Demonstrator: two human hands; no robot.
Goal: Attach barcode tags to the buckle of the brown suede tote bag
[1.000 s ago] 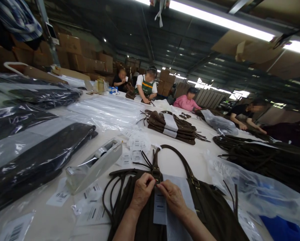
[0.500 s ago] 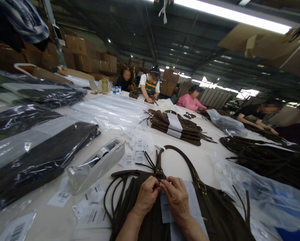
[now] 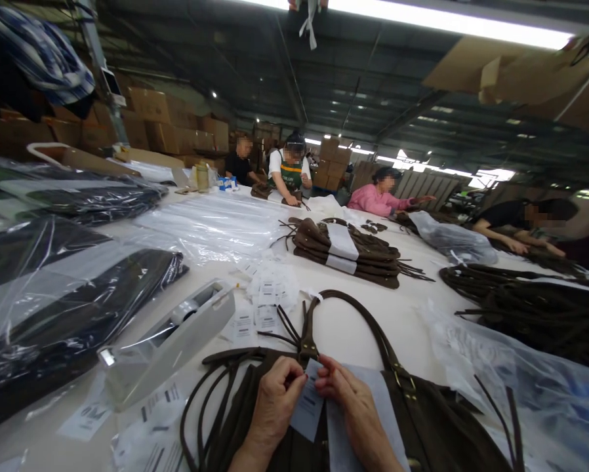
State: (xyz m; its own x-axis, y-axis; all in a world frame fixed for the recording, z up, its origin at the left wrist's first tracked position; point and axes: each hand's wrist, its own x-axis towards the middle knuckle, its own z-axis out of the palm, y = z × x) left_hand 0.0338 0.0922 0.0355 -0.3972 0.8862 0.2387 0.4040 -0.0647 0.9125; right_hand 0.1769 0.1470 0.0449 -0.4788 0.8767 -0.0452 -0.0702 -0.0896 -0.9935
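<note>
The dark handbag (image 3: 437,419) lay on the near surface (image 3: 346,334). The left hand (image 3: 273,405), closed in a pinch, held the white label (image 3: 308,408) over it; the right hand (image 3: 351,401), loosely curled, adjoined the label's right edge, its grip unclear.

Dark ceiling (image 3: 225,52); bright strip light (image 3: 446,22); stacked cardboard boxes (image 3: 174,139).

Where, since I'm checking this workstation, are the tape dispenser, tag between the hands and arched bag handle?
Tape dispenser (image 3: 179,354): head view, side wall.
Tag (image 3: 307,412): head view, lower middle.
Bag handle (image 3: 382,345): head view, arch's right side.
</note>
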